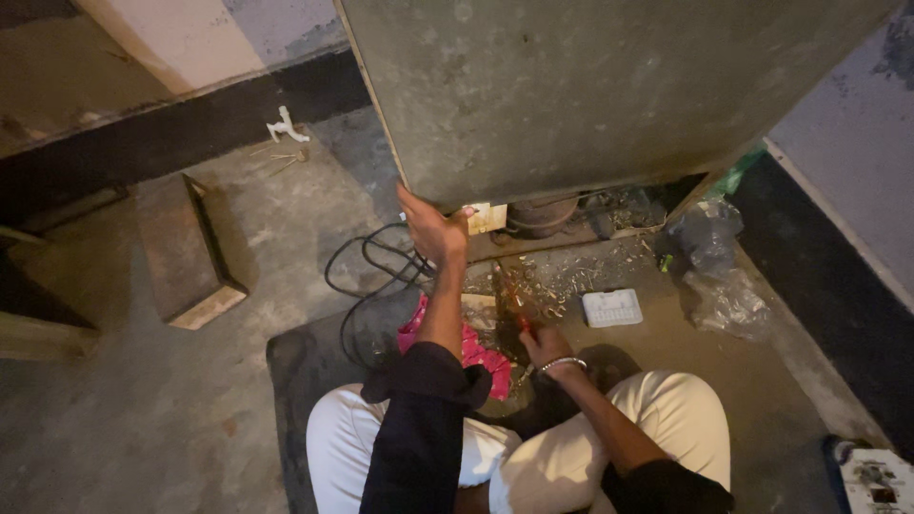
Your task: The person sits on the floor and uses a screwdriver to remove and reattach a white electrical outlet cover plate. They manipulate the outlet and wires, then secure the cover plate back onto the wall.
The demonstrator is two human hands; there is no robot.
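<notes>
Landmark: large grey metal cabinet, tilted up off the concrete floor, filling the top middle of the view.
Left hand: raised to the cabinet's lower left corner, fingers curled together over the bottom edge, gripping it; dark sleeve running down from it.
Right hand: low, well below the cabinet's bottom edge, fingers closed around a red-handled tool pointing up toward the cabinet's underside; silver bracelet at the wrist.
Tool tip: too dim to tell what it touches.
Under the cabinet: dark round part and a small pale tag, just right of the left hand.
Below the cabinet: scattered metal bits and debris, a small white ribbed block, a pink cloth beside the left forearm.
Left of the cabinet: looped black cable, then a wooden block farther off.
Right of the cabinet: crumpled clear plastic bags near the wall.
Bottom of view: knees in pale trousers, folded, well below the cabinet.
</notes>
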